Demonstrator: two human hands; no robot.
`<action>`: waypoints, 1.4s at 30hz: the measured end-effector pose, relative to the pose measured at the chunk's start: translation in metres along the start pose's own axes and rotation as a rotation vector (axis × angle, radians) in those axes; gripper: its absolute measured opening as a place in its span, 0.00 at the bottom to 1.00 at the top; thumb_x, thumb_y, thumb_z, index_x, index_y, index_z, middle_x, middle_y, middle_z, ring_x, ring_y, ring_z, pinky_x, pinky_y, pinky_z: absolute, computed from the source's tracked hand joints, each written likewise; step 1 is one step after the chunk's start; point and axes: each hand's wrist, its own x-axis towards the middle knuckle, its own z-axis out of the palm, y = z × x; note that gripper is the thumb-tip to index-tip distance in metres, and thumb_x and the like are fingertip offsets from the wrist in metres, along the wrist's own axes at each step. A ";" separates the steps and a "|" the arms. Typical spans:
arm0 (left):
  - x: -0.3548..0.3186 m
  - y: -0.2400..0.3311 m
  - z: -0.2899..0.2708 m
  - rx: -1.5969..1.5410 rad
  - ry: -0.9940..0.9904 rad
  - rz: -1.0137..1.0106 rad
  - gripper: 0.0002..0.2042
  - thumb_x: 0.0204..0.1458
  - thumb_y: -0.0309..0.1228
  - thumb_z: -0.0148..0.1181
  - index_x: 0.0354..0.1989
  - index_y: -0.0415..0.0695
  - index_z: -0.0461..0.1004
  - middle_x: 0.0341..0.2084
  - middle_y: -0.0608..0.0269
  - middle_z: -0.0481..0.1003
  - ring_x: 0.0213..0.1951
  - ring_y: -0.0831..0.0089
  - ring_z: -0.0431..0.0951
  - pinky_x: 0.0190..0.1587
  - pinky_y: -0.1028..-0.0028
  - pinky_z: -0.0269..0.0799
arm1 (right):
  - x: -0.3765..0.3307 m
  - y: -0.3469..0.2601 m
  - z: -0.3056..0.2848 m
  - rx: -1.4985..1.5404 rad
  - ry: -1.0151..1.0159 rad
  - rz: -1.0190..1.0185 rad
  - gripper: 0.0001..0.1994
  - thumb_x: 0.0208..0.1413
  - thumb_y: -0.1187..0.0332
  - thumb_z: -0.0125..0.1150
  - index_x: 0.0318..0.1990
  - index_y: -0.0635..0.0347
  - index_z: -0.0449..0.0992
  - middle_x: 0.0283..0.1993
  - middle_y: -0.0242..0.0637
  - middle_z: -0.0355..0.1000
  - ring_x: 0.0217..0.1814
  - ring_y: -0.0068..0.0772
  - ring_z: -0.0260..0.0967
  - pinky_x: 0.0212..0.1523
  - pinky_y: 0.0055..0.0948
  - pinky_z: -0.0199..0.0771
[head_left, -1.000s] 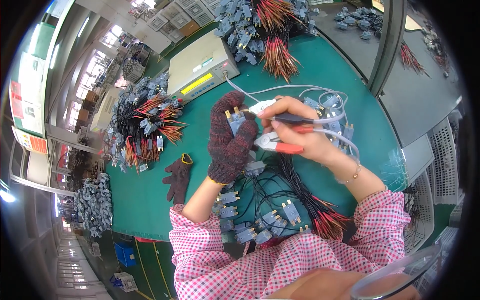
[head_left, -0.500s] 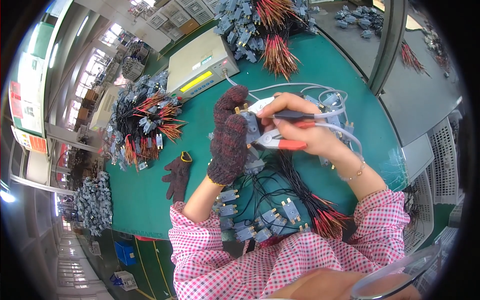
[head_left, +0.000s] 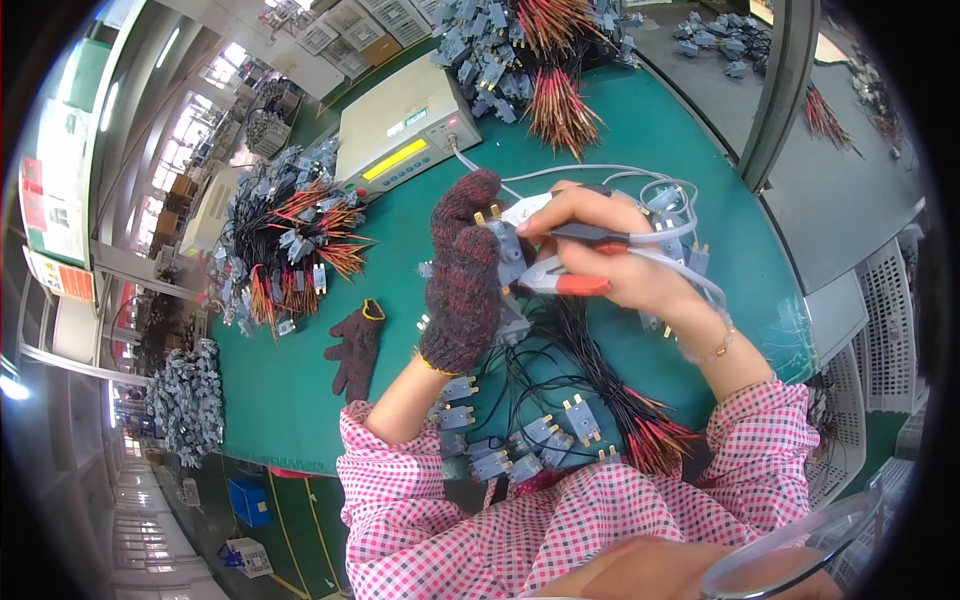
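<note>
Gloved fingers (head_left: 460, 215) of the left hand (head_left: 462, 290) close around a grey plug (head_left: 509, 255) with brass pins, as bare fingers (head_left: 572, 208) of the right hand (head_left: 635, 270) pinch a red-handled clip (head_left: 580, 286) and a black-handled clip (head_left: 592, 236) just beside it. Nearer the body than the fingers, black cords (head_left: 585, 360) and more plugs (head_left: 582, 420) lie bunched on a green surface (head_left: 280, 410). Left of the fingers rests a loose glove (head_left: 355, 352); beyond them stands a boxy meter (head_left: 405, 120) with a yellow display.

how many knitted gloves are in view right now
2. The worn glove is on the left hand; the loose glove lies on the green table, left of that hand.
</note>
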 end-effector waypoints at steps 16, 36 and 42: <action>-0.002 -0.003 0.008 0.062 0.093 0.015 0.25 0.59 0.46 0.48 0.58 0.41 0.60 0.52 0.58 0.64 0.51 0.67 0.69 0.54 0.67 0.67 | -0.006 0.011 0.005 0.284 0.039 0.177 0.13 0.48 0.80 0.47 0.41 0.66 0.74 0.41 0.37 0.71 0.44 0.25 0.70 0.48 0.26 0.71; -0.011 0.044 -0.132 0.821 -0.442 -0.675 0.11 0.58 0.34 0.52 0.47 0.43 0.71 0.36 0.63 0.75 0.40 0.71 0.74 0.48 0.73 0.68 | -0.003 -0.017 -0.099 0.251 0.634 -0.188 0.15 0.52 0.76 0.45 0.48 0.65 0.69 0.37 0.43 0.70 0.32 0.30 0.70 0.27 0.25 0.70; 0.081 0.063 -0.055 1.419 -0.564 0.053 0.14 0.54 0.30 0.54 0.48 0.42 0.71 0.41 0.54 0.75 0.44 0.64 0.76 0.46 0.71 0.70 | -0.005 -0.019 -0.093 0.387 0.726 -0.197 0.12 0.50 0.78 0.47 0.43 0.67 0.68 0.34 0.41 0.70 0.32 0.30 0.69 0.37 0.27 0.76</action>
